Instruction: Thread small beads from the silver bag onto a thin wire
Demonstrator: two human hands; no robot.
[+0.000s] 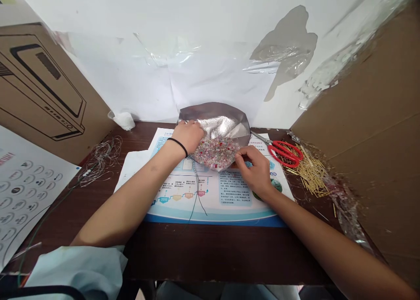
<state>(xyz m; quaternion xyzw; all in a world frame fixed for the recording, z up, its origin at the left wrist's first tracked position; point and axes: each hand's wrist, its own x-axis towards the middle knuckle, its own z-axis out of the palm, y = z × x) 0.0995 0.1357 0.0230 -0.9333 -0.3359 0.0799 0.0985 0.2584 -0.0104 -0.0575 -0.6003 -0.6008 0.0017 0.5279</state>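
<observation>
Bead-filled pouch (pixel 218 124) lies centrally: left hand (pixel 189 136) at its 9 o'clock, right hand (pixel 254 165) at 4, red-handled scissors (pixel 285 153) at 3.

Red-handled scissors (pixel 284 151) lie by gold-coloured sticks (pixel 314 174) near brown cardboard (pixel 377 134).

In front of you lies a dark-rimmed pouch (pixel 218 126), opened wide, its shiny silvery lining facing you and its far side raised in a rounded flap. You see a heap of tiny beads (pixel 216 153) in its near half, mostly pale pink and clear, with scattered red ones. Two thin dark strings (pixel 197 190) trail towards you from the near-left edge. The pouch rests on a printed sheet (pixel 210 214) on your worktop (pixel 210 252).
</observation>
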